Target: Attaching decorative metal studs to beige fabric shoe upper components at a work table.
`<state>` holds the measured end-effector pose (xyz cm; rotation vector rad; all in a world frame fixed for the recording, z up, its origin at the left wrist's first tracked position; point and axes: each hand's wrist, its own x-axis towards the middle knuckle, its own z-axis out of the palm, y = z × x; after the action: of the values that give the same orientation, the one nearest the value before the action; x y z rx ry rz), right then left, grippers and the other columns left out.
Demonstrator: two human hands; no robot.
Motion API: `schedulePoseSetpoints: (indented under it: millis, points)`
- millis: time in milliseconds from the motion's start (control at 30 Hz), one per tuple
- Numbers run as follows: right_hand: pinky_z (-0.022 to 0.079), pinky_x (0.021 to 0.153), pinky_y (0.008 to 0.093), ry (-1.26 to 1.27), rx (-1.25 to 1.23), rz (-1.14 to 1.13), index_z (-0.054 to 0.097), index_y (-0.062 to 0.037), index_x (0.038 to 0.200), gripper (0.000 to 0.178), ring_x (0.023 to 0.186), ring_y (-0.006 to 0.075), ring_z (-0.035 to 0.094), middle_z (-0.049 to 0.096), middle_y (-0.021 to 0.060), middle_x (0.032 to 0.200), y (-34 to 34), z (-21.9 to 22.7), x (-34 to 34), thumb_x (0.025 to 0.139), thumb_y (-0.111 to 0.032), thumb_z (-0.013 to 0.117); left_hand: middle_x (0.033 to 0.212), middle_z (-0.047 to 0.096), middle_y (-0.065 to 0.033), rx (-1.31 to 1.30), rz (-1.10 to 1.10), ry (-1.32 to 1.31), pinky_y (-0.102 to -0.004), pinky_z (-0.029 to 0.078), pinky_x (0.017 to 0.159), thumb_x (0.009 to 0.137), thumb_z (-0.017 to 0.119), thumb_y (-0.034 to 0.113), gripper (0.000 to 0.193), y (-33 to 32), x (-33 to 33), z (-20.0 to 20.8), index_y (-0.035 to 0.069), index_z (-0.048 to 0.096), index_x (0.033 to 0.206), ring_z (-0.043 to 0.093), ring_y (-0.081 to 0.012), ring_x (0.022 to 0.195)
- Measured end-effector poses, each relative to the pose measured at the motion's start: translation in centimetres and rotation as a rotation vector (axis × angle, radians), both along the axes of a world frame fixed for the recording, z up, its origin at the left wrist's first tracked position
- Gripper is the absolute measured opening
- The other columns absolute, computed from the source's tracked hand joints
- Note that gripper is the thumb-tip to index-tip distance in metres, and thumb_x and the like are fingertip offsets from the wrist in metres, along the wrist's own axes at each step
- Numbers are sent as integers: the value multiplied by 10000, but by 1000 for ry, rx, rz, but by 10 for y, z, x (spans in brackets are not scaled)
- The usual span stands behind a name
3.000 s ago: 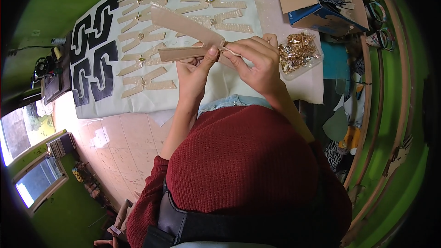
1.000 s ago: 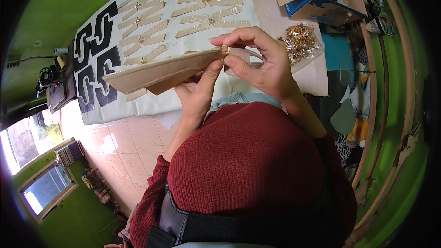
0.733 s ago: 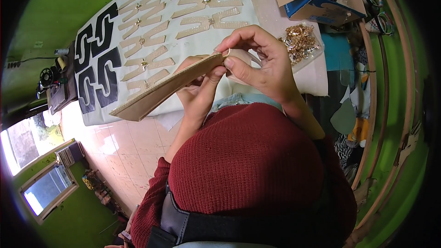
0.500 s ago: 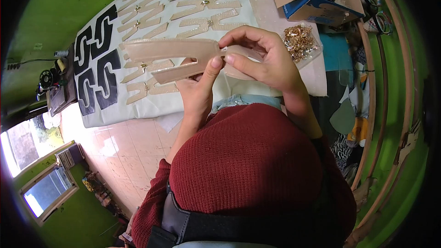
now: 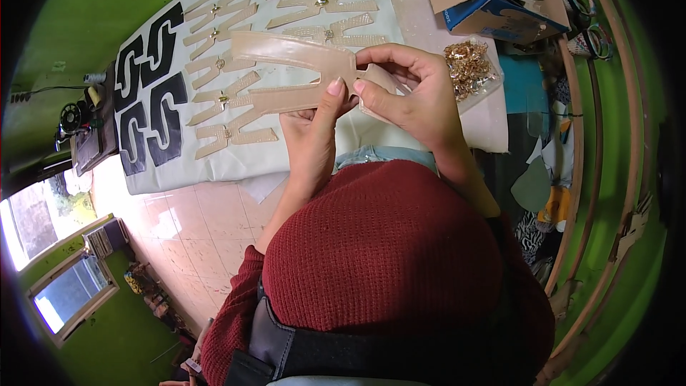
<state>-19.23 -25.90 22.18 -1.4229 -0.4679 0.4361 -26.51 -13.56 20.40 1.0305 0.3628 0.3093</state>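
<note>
My left hand pinches a beige leather-like sandal upper between thumb and fingers. Two long strips spread leftward from its narrow middle, with the smooth side facing me. On the other side of that middle, my right hand grips the shorter part, thumb and index finger meeting close to the left thumb. Any small fitting between the fingertips is hidden. Below and beyond my hands, similar beige uppers lie in rows, with small metal ornaments at their centres.
A pale sheet covers the table. Black S-shaped pieces lie at its left end. To the right sit a clear bag of gold-coloured metal fittings and an open cardboard box full of scraps. A sewing machine stands far left.
The held upper has shifted slightly right and turned, its strips now spread more openly and tilted toward me. Both hands keep their pinch on it.
</note>
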Motion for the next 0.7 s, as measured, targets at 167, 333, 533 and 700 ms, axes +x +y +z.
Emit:
schedulePoseSetpoints:
  millis: [167,333,533,700]
  points:
    - [511,708,218,138,90,-107,624,75,992,255,751,81,605,653,81,859,6,0,-7,755,-6,672,814,609,-8,25,53,-44,-242,443,687,904,599,105,69,-7,1,-3,37,612,899,533,-69,716]
    - [517,729,218,196,155,-111,599,96,1034,269,817,97,613,649,109,905,10,-2,-12,778,23,639,792,610,-4,16,91,-38,-226,427,656,899,607,99,68,-9,1,-3,38,619,871,528,-62,704]
    - [512,667,204,203,223,-180,616,95,1013,252,742,75,602,646,88,844,13,-9,-17,770,30,627,940,654,-87,3,76,-80,-262,530,717,883,635,140,226,-5,-1,-18,-36,609,1023,623,-118,808]
    - [505,653,196,201,229,-190,616,95,1020,249,730,67,593,641,81,839,13,-10,-19,777,39,614,940,653,-92,-40,62,-104,-258,514,706,877,644,140,228,-6,-1,-17,-39,614,1016,616,-121,812]
